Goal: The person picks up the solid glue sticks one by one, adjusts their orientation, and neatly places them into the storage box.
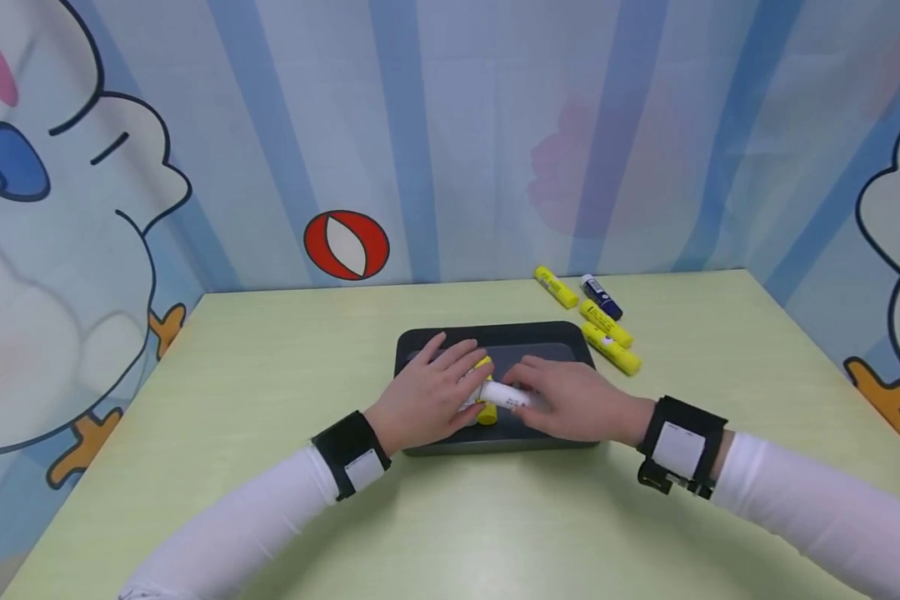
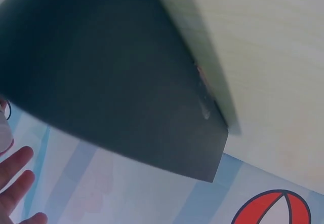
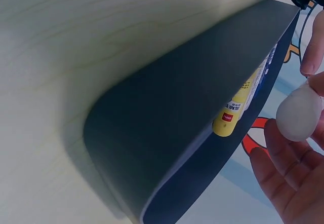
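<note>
1. Spanning the gap between both hands, a white glue stick is held above the tray, its long axis set nearly nine-to-three, the right end dipped toward four.
2. Right hand: the stick's three-o'clock end is pinched between thumb and fingers; from this grip the stick extends toward nine.
3. Left hand: the nine-o'clock end is pinched between thumb and forefinger, the other fingers being spread toward one. Neither hand is nearer; both ends are covered.
4. Yellow glue stick, one, inside the tray: crossed from above by the white stick, aligned twelve-to-six, partly hidden. Further sticks are glimpsed beside it past the tray wall; their number cannot be told.
5. Loose on the table, from twelve-thirty to two of the tray's centre: three yellow sticks and one navy stick with a white cap, all slanted roughly ten-to-four.
6. Obstructions: the tray's left interior is masked by the left hand, its right interior by the right.
</note>
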Motion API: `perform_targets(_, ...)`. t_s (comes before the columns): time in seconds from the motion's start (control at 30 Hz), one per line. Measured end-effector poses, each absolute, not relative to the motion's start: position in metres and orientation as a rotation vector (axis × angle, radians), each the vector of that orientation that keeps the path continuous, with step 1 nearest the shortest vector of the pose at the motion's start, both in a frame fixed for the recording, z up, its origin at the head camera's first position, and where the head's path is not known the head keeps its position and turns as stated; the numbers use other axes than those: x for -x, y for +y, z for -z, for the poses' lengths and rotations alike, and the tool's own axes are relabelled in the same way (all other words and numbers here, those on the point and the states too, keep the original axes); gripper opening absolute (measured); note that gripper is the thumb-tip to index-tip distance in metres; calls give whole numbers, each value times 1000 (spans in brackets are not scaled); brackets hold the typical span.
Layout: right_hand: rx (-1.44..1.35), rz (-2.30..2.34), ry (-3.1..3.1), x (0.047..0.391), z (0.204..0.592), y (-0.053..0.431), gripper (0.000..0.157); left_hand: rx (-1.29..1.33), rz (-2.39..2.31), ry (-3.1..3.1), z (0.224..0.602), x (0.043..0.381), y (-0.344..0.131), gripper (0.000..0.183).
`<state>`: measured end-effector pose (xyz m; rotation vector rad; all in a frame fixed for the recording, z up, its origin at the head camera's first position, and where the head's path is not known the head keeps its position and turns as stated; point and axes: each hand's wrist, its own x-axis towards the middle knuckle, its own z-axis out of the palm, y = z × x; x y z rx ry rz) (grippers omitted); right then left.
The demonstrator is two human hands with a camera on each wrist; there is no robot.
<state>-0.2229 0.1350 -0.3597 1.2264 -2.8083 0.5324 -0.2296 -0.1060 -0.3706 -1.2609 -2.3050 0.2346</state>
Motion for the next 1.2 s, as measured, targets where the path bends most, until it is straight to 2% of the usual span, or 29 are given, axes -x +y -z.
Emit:
perform_targets(0.3, -1282, -488, -2797, 221, 358, 135, 30, 1329, -177, -2291, 374, 229, -108, 41)
perform_targets(0.7, -1241, -549, -2766, 222, 358, 135, 32, 1324, -55, -2383, 377, 227, -112, 41)
perform_targets(0.97, -990, -1156, -2703, 227, 357, 138, 43, 1107, 452, -2583, 378, 226, -118, 38)
perform_targets(1.2, -734, -1837, -2490, 223, 361, 128, 47, 931, 927, -2677, 373, 223, -114, 33)
